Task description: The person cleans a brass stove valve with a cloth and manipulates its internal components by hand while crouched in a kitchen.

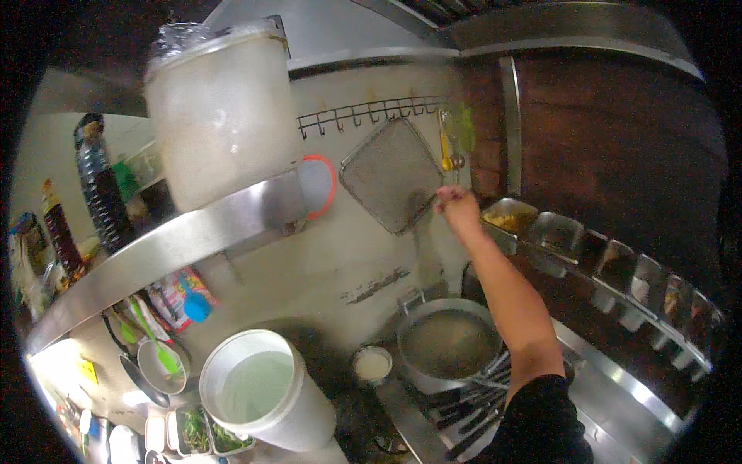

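Note:
My right hand [457, 207] is raised at the end of an outstretched bare arm. Its fingers are drawn together, and what they hold, if anything, is too blurred to make out. It overlaps the right edge of a square mesh screen [390, 178] hanging flat against the wall; whether it touches the screen I cannot tell. Just above the hand hang a yellow-handled utensil [446, 151] and a metal ladle-like utensil [457, 161]. Below the forearm a wide metal pot [448, 344] with cloudy liquid rests on the stove grate [471, 417]. No part of my left hand shows.
A hook rail [371, 114] runs along the wall. Metal ingredient pans [558, 232] line a right-hand ledge. At left, a steel shelf [232, 213] bears a big plastic container [224, 116] and bottles. Beneath stand a white bucket [297, 410] of liquid and a small cup [372, 363].

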`<state>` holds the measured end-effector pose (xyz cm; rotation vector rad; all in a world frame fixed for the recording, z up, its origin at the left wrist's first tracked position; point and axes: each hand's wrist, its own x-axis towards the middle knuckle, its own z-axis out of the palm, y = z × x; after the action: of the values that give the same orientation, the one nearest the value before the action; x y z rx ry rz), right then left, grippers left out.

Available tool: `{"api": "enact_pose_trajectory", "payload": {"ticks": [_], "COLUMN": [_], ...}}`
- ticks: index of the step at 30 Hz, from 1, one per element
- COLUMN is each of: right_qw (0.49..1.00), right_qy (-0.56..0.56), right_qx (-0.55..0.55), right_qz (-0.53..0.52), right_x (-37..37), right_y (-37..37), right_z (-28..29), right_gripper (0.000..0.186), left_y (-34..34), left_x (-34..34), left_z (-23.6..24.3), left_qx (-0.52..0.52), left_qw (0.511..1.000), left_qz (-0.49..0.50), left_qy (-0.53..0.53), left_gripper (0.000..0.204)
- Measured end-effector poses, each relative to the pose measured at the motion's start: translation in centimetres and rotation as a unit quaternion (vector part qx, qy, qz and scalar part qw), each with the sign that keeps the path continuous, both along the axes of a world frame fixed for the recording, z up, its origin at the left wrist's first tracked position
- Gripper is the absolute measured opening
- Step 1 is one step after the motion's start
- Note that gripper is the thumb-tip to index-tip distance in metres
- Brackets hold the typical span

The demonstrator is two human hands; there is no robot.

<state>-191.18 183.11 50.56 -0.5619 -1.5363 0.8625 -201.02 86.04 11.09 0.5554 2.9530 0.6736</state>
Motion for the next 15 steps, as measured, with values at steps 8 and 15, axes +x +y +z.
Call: {"api": "enact_pose_trajectory", "payload": {"ticks": [8,15], "right_qw": [0.968,0.986], "right_qy": [-0.016,0.105], "right_qx": [0.069,0.011], "right_qz": [-0.24,-0.132], "right_x": [-8.3,-9.1], "right_y": [21.7,29.0], "right_z": [6.5,11.9], "right_gripper": [0.023,0.023], "left_y": [6.6,14.7], "left_x": [-0.1,-5.4], "left_z": [2.0,4.4], "left_qx": [0.27,0.272], "left_qw": [0.903,0.918], "left_qz": [0.258,0.21], "left_qy": [-0.215,-0.198], "left_gripper": [0.034,0.038]}}
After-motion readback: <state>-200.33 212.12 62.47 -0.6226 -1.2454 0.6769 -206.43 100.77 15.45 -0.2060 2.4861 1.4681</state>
